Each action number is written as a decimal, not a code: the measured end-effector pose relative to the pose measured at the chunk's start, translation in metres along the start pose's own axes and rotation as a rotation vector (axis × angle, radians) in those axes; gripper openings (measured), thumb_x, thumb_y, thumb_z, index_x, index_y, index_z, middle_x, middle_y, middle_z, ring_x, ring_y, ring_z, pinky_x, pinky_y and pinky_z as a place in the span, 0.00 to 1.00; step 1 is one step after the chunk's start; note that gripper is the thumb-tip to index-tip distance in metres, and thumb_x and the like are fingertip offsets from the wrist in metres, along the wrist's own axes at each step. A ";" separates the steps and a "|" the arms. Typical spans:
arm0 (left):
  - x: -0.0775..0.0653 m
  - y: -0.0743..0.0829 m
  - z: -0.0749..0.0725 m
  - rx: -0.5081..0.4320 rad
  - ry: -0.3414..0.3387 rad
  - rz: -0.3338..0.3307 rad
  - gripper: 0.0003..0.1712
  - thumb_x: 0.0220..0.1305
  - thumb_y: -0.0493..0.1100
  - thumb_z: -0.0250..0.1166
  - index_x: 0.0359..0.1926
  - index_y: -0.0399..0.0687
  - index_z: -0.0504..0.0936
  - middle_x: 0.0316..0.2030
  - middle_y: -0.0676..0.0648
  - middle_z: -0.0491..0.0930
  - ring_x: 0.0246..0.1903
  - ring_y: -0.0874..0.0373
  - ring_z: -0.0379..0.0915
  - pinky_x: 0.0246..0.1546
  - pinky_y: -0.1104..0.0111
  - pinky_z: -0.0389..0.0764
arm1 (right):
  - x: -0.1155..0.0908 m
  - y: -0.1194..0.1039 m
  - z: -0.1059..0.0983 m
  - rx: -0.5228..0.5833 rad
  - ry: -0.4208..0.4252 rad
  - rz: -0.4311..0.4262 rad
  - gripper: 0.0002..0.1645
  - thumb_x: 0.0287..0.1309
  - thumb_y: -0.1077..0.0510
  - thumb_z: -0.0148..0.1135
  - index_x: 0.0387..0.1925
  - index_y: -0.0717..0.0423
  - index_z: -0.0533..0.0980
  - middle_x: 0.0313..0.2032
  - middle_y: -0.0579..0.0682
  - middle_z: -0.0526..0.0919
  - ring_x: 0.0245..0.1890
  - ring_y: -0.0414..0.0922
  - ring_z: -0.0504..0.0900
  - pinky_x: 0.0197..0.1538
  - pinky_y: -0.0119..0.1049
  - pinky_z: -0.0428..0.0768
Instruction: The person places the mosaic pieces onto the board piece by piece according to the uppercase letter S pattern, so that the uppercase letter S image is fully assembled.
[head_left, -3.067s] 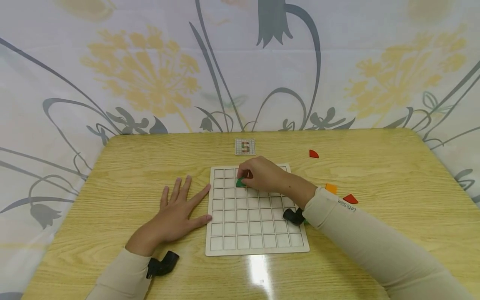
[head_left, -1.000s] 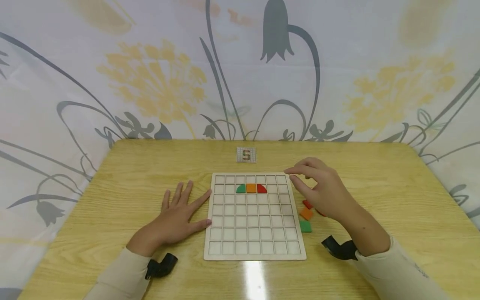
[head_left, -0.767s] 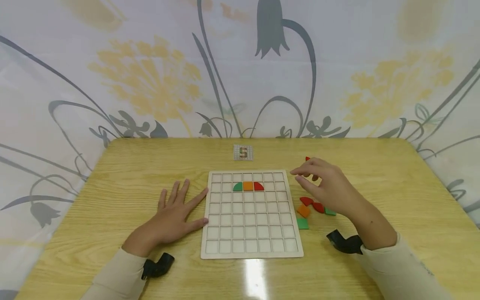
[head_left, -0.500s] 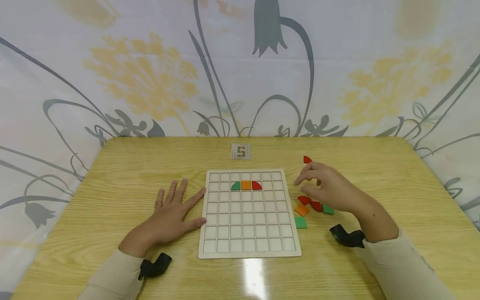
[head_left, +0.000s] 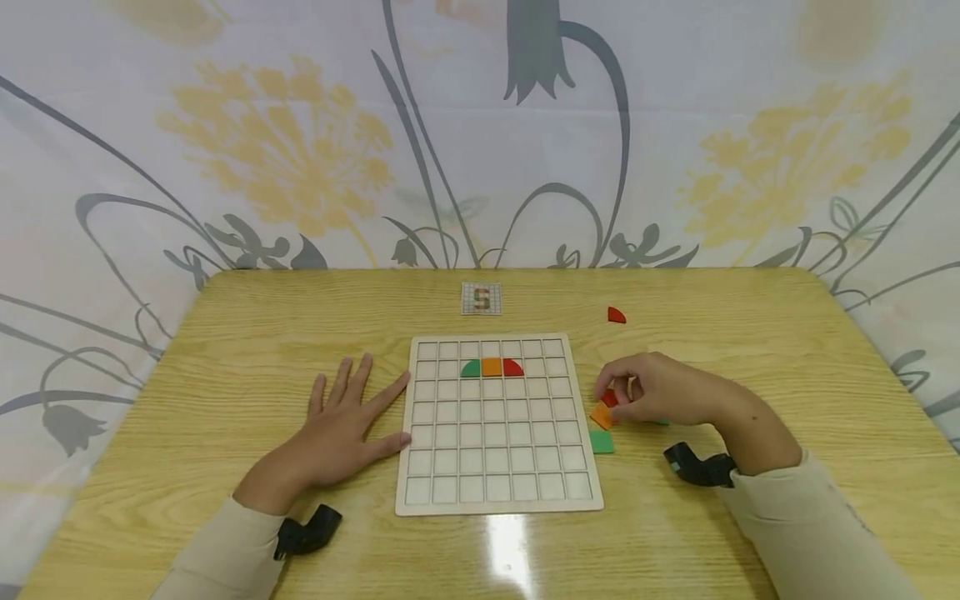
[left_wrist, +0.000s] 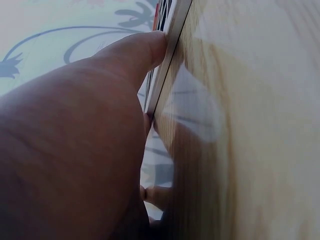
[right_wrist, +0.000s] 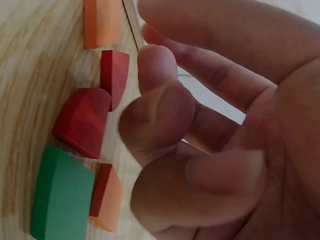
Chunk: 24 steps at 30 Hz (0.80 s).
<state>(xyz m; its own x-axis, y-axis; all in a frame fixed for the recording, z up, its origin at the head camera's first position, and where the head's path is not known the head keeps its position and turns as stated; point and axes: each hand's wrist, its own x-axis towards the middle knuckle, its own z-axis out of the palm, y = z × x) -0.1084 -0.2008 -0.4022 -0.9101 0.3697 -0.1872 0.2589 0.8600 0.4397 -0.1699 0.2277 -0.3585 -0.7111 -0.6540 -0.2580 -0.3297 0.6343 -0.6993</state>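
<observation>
My left hand lies with fingers spread on the table, its index finger and thumb touching the left edge of the white grid board. In the board's second row sit a green quarter-round tile, an orange square tile and a red quarter-round tile. Right of the board, my right hand reaches over loose tiles, fingers bent and thumb apart. Just by its fingertips are a loose orange tile and a red tile. The right wrist view shows nothing pinched, with a green tile below.
A small pattern card with a coloured S lies behind the board. A lone red quarter-round tile is at the back right. By the board's right edge rests a green tile. The wooden table meets a floral cloth behind.
My right hand has let go of the green quarter-round tile on the board, moved right, then lowered to the loose tiles. My left hand stays at the board's edge.
</observation>
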 end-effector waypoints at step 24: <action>0.000 0.000 -0.001 -0.013 -0.003 -0.005 0.45 0.67 0.72 0.54 0.79 0.71 0.49 0.80 0.37 0.28 0.77 0.34 0.16 0.70 0.35 0.21 | 0.005 0.005 0.008 -0.073 -0.028 0.002 0.12 0.56 0.63 0.71 0.40 0.50 0.77 0.22 0.41 0.66 0.22 0.35 0.66 0.28 0.28 0.66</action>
<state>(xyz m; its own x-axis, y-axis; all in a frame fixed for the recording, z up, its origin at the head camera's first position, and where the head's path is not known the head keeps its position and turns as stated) -0.1085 -0.2012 -0.4008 -0.9106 0.3660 -0.1918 0.2499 0.8575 0.4497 -0.1697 0.2245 -0.3690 -0.6945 -0.6635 -0.2783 -0.3733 0.6630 -0.6489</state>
